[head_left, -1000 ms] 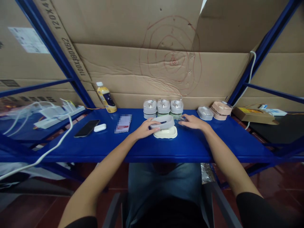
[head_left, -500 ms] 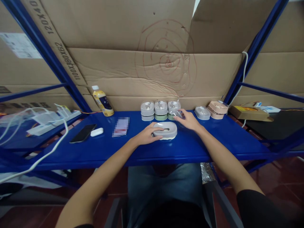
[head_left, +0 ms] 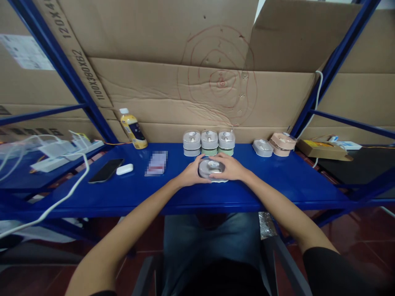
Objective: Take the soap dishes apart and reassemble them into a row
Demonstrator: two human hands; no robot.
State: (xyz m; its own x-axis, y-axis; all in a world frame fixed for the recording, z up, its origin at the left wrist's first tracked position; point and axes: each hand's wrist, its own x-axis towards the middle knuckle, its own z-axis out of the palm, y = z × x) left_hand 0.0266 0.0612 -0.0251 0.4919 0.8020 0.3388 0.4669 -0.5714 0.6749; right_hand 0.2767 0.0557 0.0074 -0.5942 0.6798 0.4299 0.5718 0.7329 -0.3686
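Contact is made from both sides: a rounded grey plastic box, its top marked by a pale round label, is clasped between two bare hands. Its left end is gripped by the left hand, thumb laid along the near side; its right end is gripped by the right hand, fingers bent over the top. Below, a thin pale rim is glimpsed. And the spot? Roughly midway along the blue metal table, set back from the front edge.

Just behind, a tight row of three rounded two-tier plastic boxes is lined up near the back edge, clear-covered and grey above; pale grey is seen at the base of the left one, green under the other two. Toward the back right corner, a low grey rounded box is placed just beside a taller pink rounded box.

Over to the left now: a flat rectangle, its face blurred out, is followed by a small white rounded case and a black phone, nearest the left edge. Near the back left corner, a yellow, white-capped plastic bottle is stood, slightly tilted in view. Behind everything, brown cardboard is marked with red hand-drawn rings.
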